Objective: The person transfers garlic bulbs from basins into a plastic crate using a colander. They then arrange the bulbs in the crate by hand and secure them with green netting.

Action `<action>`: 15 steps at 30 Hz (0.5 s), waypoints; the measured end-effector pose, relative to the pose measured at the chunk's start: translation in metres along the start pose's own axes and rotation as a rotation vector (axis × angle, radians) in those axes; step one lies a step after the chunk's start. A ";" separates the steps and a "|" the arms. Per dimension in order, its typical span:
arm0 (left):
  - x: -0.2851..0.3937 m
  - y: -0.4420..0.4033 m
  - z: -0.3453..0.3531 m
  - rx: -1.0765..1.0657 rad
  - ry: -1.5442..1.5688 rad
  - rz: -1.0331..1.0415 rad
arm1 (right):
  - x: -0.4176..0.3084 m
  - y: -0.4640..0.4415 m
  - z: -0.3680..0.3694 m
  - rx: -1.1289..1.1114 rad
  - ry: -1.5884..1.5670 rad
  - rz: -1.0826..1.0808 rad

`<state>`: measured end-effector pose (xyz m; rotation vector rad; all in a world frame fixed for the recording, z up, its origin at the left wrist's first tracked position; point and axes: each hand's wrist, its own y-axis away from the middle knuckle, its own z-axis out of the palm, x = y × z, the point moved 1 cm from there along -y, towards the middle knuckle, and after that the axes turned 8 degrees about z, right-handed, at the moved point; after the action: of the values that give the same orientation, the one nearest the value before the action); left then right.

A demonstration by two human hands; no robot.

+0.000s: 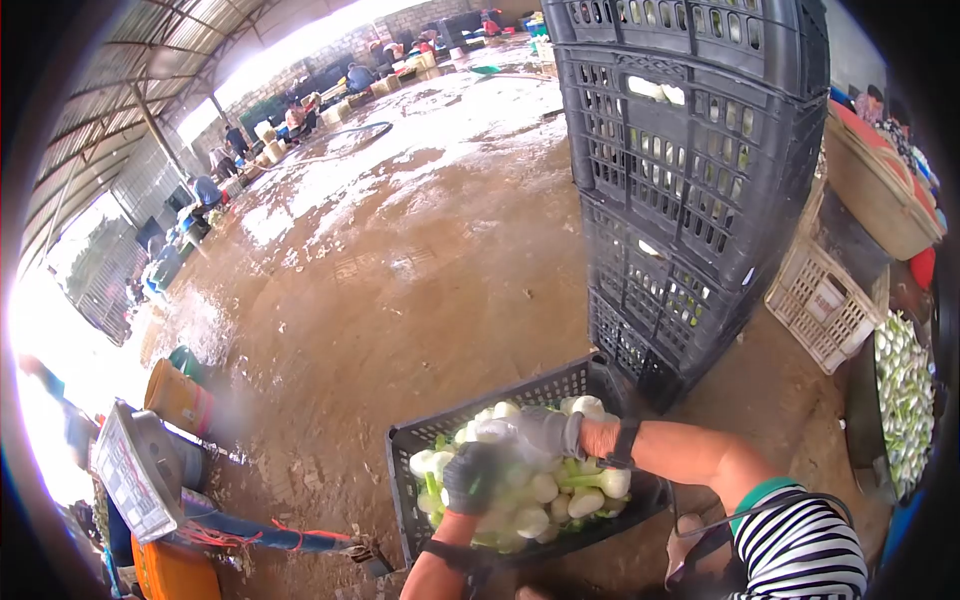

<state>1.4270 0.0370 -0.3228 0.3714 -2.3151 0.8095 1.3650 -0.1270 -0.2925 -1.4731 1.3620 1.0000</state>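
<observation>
A black plastic crate [440, 425] stands on the wet floor in front of me. White bulb vegetables [545, 488] with green stalks fill it. My left hand [470, 478], in a dark grey glove, rests on the bulbs at the crate's left side. My right hand [548, 432], in a lighter grey glove, reaches across the bulbs near the far side. Blur covers the fingers of both hands, so whether either grips a bulb cannot be made out. Dark bands circle both wrists.
Tall stacked black crates [660, 180] holding pale vegetables rise just beyond the crate. At right are a beige crate [822, 300] and a tub of white-green vegetables [903, 400]. Buckets [178, 395] and a blue pole [265, 535] lie left. People work far off along the wall.
</observation>
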 end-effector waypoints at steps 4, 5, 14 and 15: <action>-0.021 0.011 0.003 0.017 0.217 -0.097 | 0.000 0.000 -0.007 0.041 0.250 -0.345; -0.016 0.007 -0.002 -0.012 0.126 -0.037 | 0.001 0.000 -0.007 0.008 0.179 -0.349; -0.011 0.002 -0.015 -0.041 -0.056 0.137 | -0.015 0.018 -0.017 -0.150 0.934 -0.066; -0.006 0.002 -0.020 -0.027 -0.096 0.123 | -0.016 0.018 -0.016 -0.203 1.003 -0.067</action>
<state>1.4405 0.0514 -0.3157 0.2628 -2.4552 0.8358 1.3462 -0.1375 -0.2734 -2.3090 1.8857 0.3159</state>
